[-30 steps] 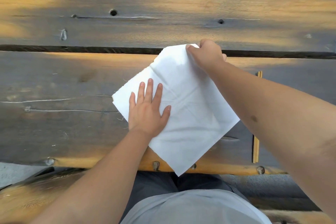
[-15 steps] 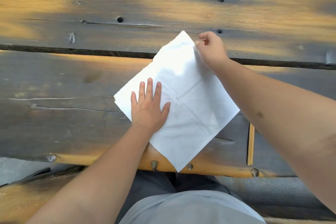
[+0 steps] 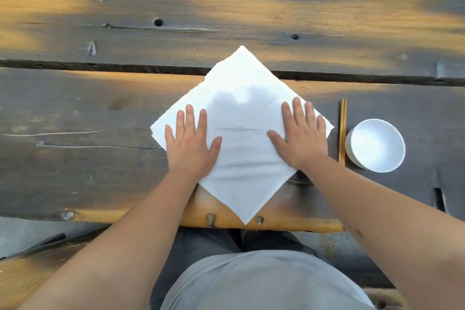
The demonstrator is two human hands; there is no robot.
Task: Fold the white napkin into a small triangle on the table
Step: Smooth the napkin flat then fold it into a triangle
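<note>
The white napkin (image 3: 242, 118) lies flat and unfolded on the wooden table (image 3: 75, 133), turned like a diamond with one corner pointing away and one corner at the near table edge. Faint crease lines cross its middle. My left hand (image 3: 190, 145) rests palm down on the napkin's left part, fingers spread. My right hand (image 3: 300, 137) rests palm down on its right part, fingers spread. Neither hand grips the cloth.
A pair of wooden chopsticks (image 3: 342, 131) lies just right of the napkin, and a white bowl (image 3: 376, 146) stands beside them. A dark gap (image 3: 125, 68) runs between the table planks, under the napkin's far corner. My lap is below the table edge.
My right hand let go of the napkin's far corner, which now lies flat, and came down palm flat on the right side. My left hand stayed pressed on the left side.
</note>
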